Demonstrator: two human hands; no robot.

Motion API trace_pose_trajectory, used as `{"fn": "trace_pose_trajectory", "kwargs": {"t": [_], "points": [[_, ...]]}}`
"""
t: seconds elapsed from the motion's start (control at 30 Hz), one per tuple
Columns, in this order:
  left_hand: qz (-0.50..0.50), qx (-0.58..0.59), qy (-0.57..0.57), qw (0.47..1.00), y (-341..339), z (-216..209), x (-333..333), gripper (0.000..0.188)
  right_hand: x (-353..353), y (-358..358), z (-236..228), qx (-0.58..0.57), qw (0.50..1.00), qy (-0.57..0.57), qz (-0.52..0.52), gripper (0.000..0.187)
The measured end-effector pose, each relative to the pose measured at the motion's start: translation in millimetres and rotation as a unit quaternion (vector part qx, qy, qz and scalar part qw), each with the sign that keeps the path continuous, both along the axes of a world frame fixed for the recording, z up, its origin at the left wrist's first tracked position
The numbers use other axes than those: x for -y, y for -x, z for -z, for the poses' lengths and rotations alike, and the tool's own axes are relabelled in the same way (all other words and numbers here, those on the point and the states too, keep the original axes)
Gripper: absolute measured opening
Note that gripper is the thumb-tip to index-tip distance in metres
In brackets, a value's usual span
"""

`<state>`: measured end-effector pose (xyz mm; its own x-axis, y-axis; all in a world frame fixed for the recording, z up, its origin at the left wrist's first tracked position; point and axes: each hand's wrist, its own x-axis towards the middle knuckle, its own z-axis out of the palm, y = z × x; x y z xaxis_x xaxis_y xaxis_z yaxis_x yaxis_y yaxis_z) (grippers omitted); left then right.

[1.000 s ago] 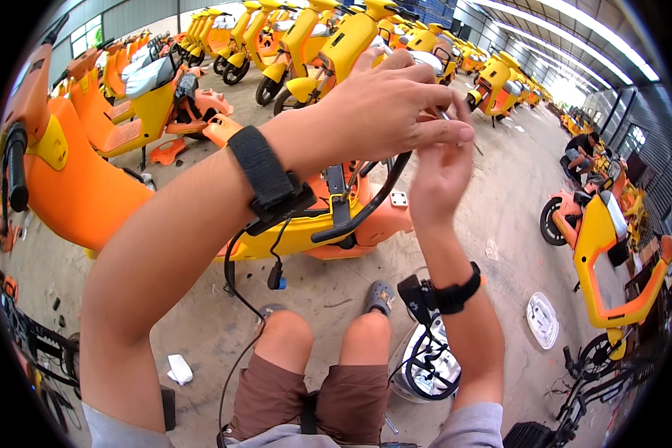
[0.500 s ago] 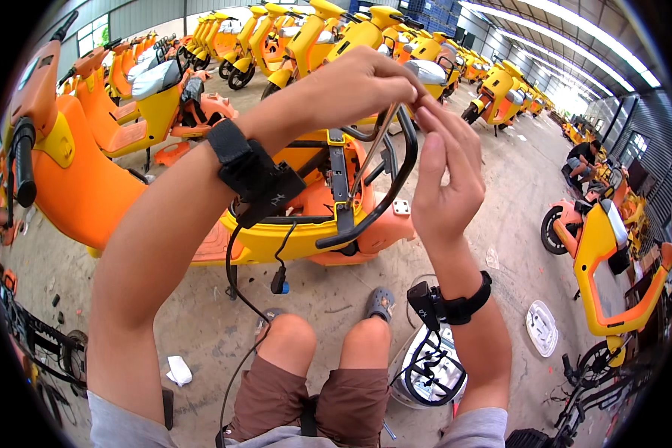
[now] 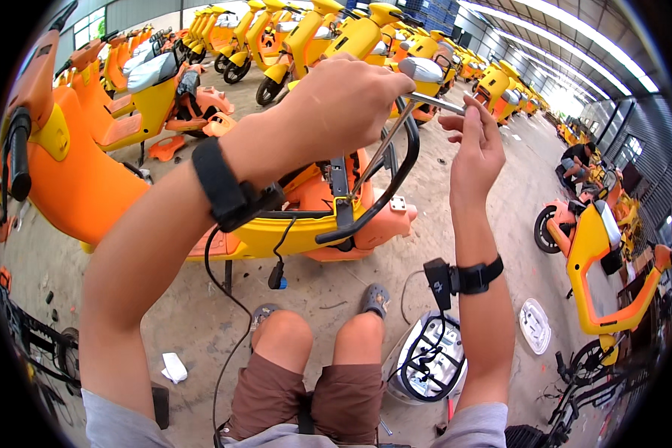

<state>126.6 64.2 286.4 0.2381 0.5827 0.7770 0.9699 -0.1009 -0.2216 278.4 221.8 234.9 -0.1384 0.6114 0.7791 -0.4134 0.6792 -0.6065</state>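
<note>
A metal wrench (image 3: 381, 153) with a long thin shaft and a crossbar handle stands tilted over the rear of a yellow and orange scooter. Its foot meets the black bracket (image 3: 343, 213) by the open seat bay. Closed around the left part of the handle is my left hand (image 3: 343, 101), whose fingertips are mostly hidden. My right hand (image 3: 476, 153) pinches the handle's right end between thumb and fingers. Beside the shaft curves a black grab rail (image 3: 409, 168). The scooter's yellow side panel (image 3: 291, 237) lies below my left wrist.
A cable with a connector (image 3: 277, 278) hangs from the scooter's side. On the floor are a white seat shell (image 3: 429, 358), a white oval part (image 3: 534, 326) and a white scrap (image 3: 174, 367). Parked scooters (image 3: 351, 37) stand behind; a person (image 3: 577, 164) crouches at far right.
My right hand has moved right, away from my left hand, and now pinches the handle's end. The handle bar has come into view between them. My left hand has turned into a closed grip.
</note>
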Motion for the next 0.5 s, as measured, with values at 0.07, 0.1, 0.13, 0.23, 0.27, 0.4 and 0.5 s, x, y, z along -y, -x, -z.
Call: {"fn": "trace_pose_trajectory", "kwargs": {"t": [0.07,0.1,0.13,0.23,0.27,0.4,0.5], "points": [[-0.013,0.011,0.018,1.000,-12.6,-8.2,3.9,0.023,-10.1,6.1,-5.6,0.011,1.000,0.027,-0.007,0.029],[-0.028,0.025,0.042,0.998,-15.8,-14.5,8.0,0.021,-9.2,13.5,-9.0,0.006,0.999,0.033,-0.029,0.028],[-0.039,0.039,0.064,0.996,-19.6,-20.3,9.6,0.019,-7.2,19.0,-13.5,0.013,0.999,0.037,-0.025,0.028],[-0.007,0.131,0.090,0.987,-24.4,-31.4,7.3,0.018,2.0,36.6,-22.6,0.030,0.999,0.010,0.029,0.027],[-0.011,0.146,0.100,0.984,-26.4,-34.3,7.6,0.018,8.5,39.6,-20.6,0.043,0.997,-0.010,0.060,0.027],[-0.048,0.090,0.082,0.991,-26.8,-35.5,7.0,0.024,20.1,52.4,12.0,0.084,0.955,-0.227,0.170,0.057],[-0.042,0.138,0.113,0.983,-26.4,-40.1,12.7,0.028,20.2,50.5,17.3,0.105,0.939,-0.273,0.182,0.073]]}}
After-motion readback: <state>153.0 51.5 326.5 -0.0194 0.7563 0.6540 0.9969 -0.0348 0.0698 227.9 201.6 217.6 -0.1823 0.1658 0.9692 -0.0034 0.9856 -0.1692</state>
